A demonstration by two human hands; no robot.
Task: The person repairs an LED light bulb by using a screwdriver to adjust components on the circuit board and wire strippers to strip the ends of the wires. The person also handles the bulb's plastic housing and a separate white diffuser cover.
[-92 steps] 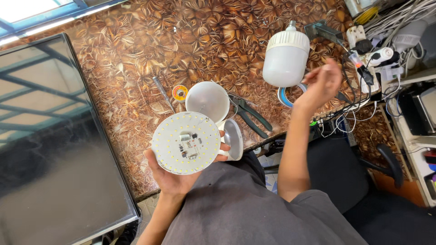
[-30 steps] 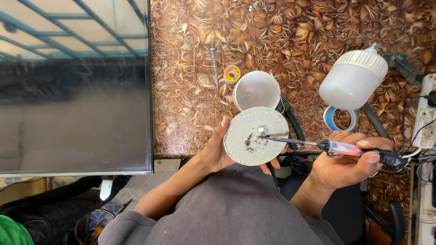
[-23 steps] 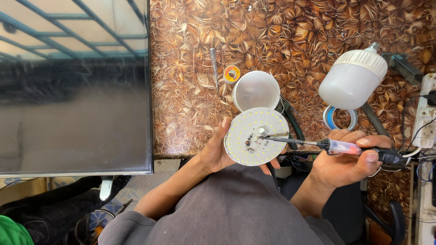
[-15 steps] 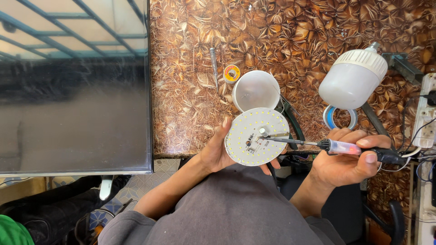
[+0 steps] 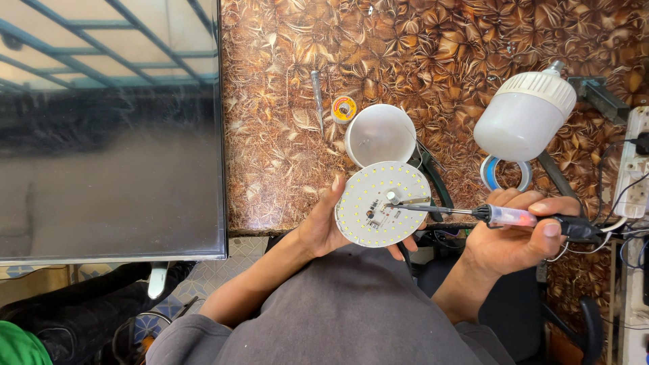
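Barely any change over the last second: left hand [image 5: 323, 226] still clamped on the LED disc [image 5: 384, 213] above the worktop [image 5: 284, 135] edge; right hand [image 5: 517, 240] still closed around the soldering iron [image 5: 503, 216], tip resting at the disc's centre, soldering apparently ongoing

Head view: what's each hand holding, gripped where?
Left hand holds the round LED board by its rim. Right hand grips the soldering iron by its handle, tip on the board.

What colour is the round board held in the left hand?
White, dotted with small yellowish LEDs: the round board shows best in the head view.
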